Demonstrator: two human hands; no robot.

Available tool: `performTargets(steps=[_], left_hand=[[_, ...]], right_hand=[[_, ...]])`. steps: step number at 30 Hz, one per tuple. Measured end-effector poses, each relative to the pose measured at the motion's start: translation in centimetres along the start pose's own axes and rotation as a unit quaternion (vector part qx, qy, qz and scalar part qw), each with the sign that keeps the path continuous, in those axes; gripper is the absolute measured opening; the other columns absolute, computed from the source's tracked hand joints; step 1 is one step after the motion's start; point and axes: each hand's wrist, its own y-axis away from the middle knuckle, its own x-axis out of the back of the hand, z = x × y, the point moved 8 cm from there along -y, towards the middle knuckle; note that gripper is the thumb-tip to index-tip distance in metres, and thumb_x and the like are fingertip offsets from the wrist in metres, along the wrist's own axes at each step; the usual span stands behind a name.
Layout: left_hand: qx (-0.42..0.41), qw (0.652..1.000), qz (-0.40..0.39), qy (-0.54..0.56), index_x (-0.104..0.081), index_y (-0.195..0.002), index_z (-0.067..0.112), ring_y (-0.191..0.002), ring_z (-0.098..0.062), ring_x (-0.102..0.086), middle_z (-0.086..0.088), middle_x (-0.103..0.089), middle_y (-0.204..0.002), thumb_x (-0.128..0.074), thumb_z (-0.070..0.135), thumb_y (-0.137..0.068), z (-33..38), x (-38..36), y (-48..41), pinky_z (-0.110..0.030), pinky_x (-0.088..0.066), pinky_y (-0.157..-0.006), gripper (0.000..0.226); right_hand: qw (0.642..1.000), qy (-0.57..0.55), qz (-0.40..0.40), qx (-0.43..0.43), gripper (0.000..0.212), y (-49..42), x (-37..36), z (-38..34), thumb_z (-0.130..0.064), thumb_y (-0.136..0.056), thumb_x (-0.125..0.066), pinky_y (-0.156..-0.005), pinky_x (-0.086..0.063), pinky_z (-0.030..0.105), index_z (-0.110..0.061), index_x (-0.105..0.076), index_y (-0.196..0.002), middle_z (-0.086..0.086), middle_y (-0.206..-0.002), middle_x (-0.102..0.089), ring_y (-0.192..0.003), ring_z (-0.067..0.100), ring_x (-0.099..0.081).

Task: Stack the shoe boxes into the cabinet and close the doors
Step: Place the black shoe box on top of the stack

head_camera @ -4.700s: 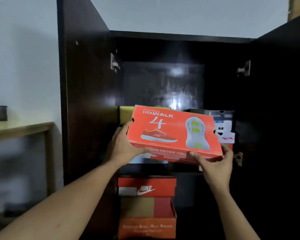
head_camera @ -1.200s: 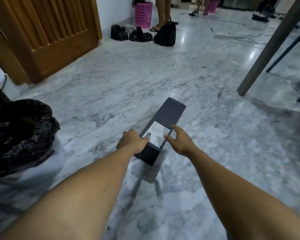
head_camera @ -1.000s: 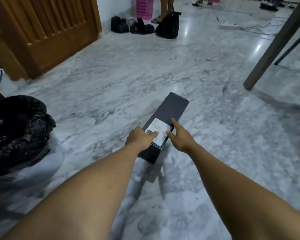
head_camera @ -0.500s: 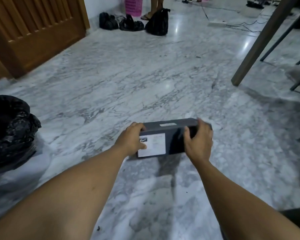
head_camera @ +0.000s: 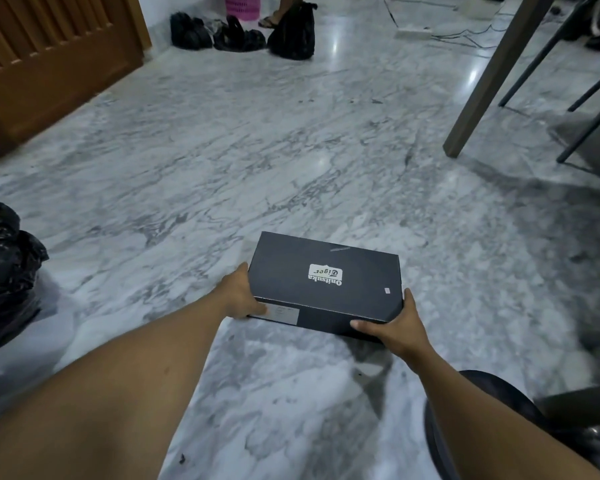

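A black shoe box (head_camera: 326,282) with a white logo on its lid is held flat above the marble floor, lid up. My left hand (head_camera: 240,296) grips its left end, thumb along the front edge. My right hand (head_camera: 394,325) grips the near right corner, fingers curled under the front side. A white label shows on the box's front face. The cabinet is out of view.
A black plastic bag (head_camera: 4,268) lies at the left. A wooden door (head_camera: 52,53) stands at the back left, with dark bags (head_camera: 291,29) and a pink basket beyond. A table leg (head_camera: 492,74) and chair legs stand at the right.
The box lay on its side on the floor; both hands took hold of it, turned it lid up and lifted it towards me. Earlier, an orange box went into the cabinet.
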Motion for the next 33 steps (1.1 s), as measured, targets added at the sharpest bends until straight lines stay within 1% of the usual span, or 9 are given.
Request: performTargets(steps=[4,7,10,16,20,24,26,29,33], left_hand=[[-0.005,0.999,0.009,0.046,-0.053,-0.123,0.026,-0.113,-0.023,-0.060,0.003,-0.063,-0.116,-0.089,0.009,-0.065,0.7,-0.6,-0.2,-0.039,-0.055,-0.093,0.070],[-0.015,0.994,0.057,0.092,-0.047,-0.135,0.025,-0.115,-0.019,-0.059,0.004,-0.060,-0.125,-0.097,0.022,-0.047,1.2,1.2,0.7,-0.036,-0.051,-0.099,0.102],[-0.079,0.985,0.095,0.118,-0.050,-0.127,0.049,-0.115,-0.014,-0.060,0.005,-0.061,-0.124,-0.097,0.038,-0.025,2.7,3.7,2.1,-0.040,-0.052,-0.101,0.113],[-0.167,0.959,0.179,0.144,-0.045,-0.129,0.058,-0.108,-0.009,-0.064,0.007,-0.063,-0.121,-0.100,0.049,-0.026,7.2,11.0,10.5,-0.036,-0.054,-0.096,0.117],[-0.227,0.933,0.241,0.143,-0.038,-0.117,0.077,-0.104,-0.005,-0.061,0.004,-0.058,-0.122,-0.100,0.045,-0.031,11.2,17.5,19.7,-0.030,-0.052,-0.092,0.111],[-0.279,0.903,0.309,0.104,-0.032,-0.148,0.045,-0.116,-0.010,-0.053,0.008,-0.053,-0.129,-0.101,0.044,-0.035,14.4,24.3,31.0,-0.028,-0.045,-0.098,0.132],[-0.299,0.884,0.345,0.097,-0.023,-0.156,0.030,-0.127,-0.008,-0.042,0.010,-0.045,-0.141,-0.101,0.045,-0.036,15.5,27.6,37.0,-0.028,-0.037,-0.106,0.144],[-0.329,0.847,0.410,0.079,-0.018,-0.157,0.032,-0.140,-0.013,-0.038,0.003,-0.039,-0.155,-0.095,0.063,-0.025,16.4,31.7,46.0,-0.042,-0.035,-0.116,0.156],[-0.381,0.776,0.499,0.062,-0.019,-0.158,0.028,-0.133,-0.007,-0.042,0.001,-0.044,-0.150,-0.100,0.040,-0.037,17.5,34.9,57.6,-0.026,-0.037,-0.106,0.146]], right_hand=[[1.000,0.026,0.004,-0.007,0.106,0.0,0.4,0.7,-0.035,-0.044,-0.101,-0.095,-0.054,0.038,-0.031,-0.044,-0.133,-0.017,-0.118,-0.064,-0.110,0.011,-0.063],[0.999,0.001,0.034,0.019,0.099,0.5,1.4,-1.4,-0.034,-0.047,-0.101,-0.094,-0.055,0.036,-0.028,-0.050,-0.132,-0.016,-0.116,-0.066,-0.108,0.007,-0.064],[0.997,-0.050,0.043,0.043,0.096,1.1,2.2,-4.5,-0.038,-0.043,-0.102,-0.093,-0.057,0.041,-0.031,-0.055,-0.127,-0.016,-0.114,-0.069,-0.105,0.005,-0.067],[0.986,-0.094,0.033,0.136,0.085,5.0,4.5,-15.3,-0.030,-0.046,-0.101,-0.087,-0.059,0.035,-0.034,-0.061,-0.122,-0.014,-0.111,-0.072,-0.105,0.009,-0.069],[0.973,-0.111,0.022,0.200,0.084,10.2,6.0,-23.4,-0.029,-0.049,-0.101,-0.086,-0.060,0.040,-0.035,-0.061,-0.123,-0.013,-0.112,-0.072,-0.103,0.008,-0.069],[0.946,-0.141,0.020,0.290,0.084,18.4,6.7,-32.5,-0.025,-0.051,-0.100,-0.078,-0.059,0.023,-0.035,-0.058,-0.123,-0.014,-0.111,-0.071,-0.099,0.001,-0.068],[0.929,-0.147,0.017,0.339,0.083,22.8,7.0,-36.7,-0.024,-0.054,-0.099,-0.081,-0.059,0.025,-0.033,-0.058,-0.125,-0.013,-0.113,-0.071,-0.103,0.005,-0.068],[0.899,-0.164,0.020,0.406,0.086,28.7,7.5,-42.5,-0.030,-0.053,-0.099,-0.085,-0.058,0.028,-0.036,-0.055,-0.127,-0.019,-0.116,-0.068,-0.106,0.001,-0.065],[0.858,-0.201,0.036,0.472,0.113,34.9,8.0,-48.6,-0.039,-0.047,-0.100,-0.097,-0.053,0.029,-0.036,-0.043,-0.144,-0.019,-0.133,-0.058,-0.120,0.000,-0.057]])
